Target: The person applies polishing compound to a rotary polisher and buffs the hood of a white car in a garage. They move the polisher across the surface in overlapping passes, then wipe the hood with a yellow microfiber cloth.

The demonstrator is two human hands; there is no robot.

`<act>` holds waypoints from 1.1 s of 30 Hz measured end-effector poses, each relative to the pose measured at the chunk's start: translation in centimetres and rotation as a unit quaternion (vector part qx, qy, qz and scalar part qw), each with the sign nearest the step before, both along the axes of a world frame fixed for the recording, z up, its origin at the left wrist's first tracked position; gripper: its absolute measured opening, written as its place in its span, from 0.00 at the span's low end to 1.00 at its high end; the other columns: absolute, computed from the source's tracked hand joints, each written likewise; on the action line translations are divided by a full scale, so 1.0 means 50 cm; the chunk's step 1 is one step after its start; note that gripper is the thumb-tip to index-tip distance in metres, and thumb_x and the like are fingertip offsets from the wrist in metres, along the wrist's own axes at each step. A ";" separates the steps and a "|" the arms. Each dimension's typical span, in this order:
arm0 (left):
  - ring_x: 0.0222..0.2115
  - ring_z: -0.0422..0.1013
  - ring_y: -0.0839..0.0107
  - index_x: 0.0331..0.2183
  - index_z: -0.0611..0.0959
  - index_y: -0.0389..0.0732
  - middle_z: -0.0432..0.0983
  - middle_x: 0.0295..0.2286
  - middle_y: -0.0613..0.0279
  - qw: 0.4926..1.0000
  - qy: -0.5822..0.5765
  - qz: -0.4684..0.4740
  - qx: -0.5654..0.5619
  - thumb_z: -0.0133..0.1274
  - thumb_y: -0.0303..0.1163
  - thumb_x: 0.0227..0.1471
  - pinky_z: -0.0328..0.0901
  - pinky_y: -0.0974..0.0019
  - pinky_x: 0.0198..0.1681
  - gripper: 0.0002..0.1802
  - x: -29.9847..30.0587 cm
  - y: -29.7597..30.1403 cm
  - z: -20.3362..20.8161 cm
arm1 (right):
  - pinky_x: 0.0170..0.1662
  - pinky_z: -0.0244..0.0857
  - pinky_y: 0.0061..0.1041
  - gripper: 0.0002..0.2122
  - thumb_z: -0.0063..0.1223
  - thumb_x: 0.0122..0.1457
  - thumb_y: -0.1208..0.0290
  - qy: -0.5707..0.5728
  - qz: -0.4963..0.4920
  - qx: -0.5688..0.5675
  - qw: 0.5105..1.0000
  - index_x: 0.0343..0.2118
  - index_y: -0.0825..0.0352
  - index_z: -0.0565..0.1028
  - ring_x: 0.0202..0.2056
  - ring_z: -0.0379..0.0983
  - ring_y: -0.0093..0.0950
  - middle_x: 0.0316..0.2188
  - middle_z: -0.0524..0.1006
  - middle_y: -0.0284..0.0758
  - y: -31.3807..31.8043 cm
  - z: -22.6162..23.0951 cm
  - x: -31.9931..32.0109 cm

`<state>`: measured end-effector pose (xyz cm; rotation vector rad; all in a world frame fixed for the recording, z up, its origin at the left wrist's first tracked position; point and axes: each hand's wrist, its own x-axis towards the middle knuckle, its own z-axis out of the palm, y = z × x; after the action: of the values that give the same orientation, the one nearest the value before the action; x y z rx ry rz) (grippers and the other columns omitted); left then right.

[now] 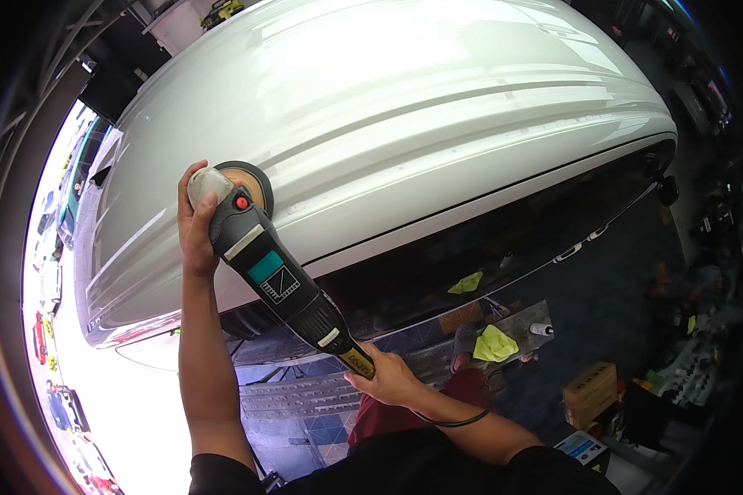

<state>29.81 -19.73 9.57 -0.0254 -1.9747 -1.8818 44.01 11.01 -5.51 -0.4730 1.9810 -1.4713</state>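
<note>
A black and grey rotary polisher (282, 276) lies slantwise in front of me, its head toward the upper left. My left hand (196, 216) is wrapped round the light grey head, near a red button. My right hand (385, 377) grips the rear handle, and a dark cord runs from there past my right forearm. The polisher's round orange-tan pad (252, 183) is tipped on its side by the white vehicle roof (371, 157); I cannot tell whether its face touches the paint.
I stand on a perforated metal platform (293, 400) beside the vehicle's dark side. A yellow-green cloth (495, 342) and a small white bottle (541, 329) rest on it to my right. Lower right are a cardboard box (590, 393) and a blue-and-white box (582, 448). Bright daylight enters at the left.
</note>
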 end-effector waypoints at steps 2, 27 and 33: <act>0.43 0.75 0.64 0.61 0.63 0.39 0.77 0.41 0.47 1.000 0.001 -0.003 -0.009 0.54 0.38 0.58 0.70 0.62 0.49 0.33 -0.010 0.011 -0.003 | 0.43 0.73 0.40 0.27 0.63 0.56 0.58 0.006 -0.002 0.020 1.000 0.56 0.63 0.67 0.40 0.80 0.49 0.36 0.81 0.50 0.011 0.006 -0.010; 0.43 0.72 0.64 0.56 0.71 0.40 0.76 0.42 0.52 0.966 0.011 -0.217 -0.142 0.58 0.41 0.53 0.67 0.64 0.49 0.31 -0.542 0.829 0.001 | 0.31 0.71 0.26 0.16 0.67 0.55 0.64 -0.095 -0.344 -0.119 0.926 0.40 0.68 0.75 0.25 0.75 0.23 0.24 0.77 0.33 0.534 -0.055 -0.266; 0.45 0.73 0.54 0.57 0.71 0.44 0.77 0.42 0.44 0.947 -0.020 -0.227 -0.228 0.57 0.48 0.52 0.66 0.57 0.52 0.34 -0.547 0.912 0.039 | 0.27 0.71 0.23 0.12 0.60 0.56 0.78 -0.135 -0.402 -0.238 0.874 0.41 0.71 0.72 0.23 0.73 0.21 0.26 0.75 0.34 0.551 -0.062 -0.273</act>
<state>2.44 25.86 11.52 -0.6265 -2.5571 -1.6229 30.37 38.55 -8.60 0.4329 1.6297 -2.3968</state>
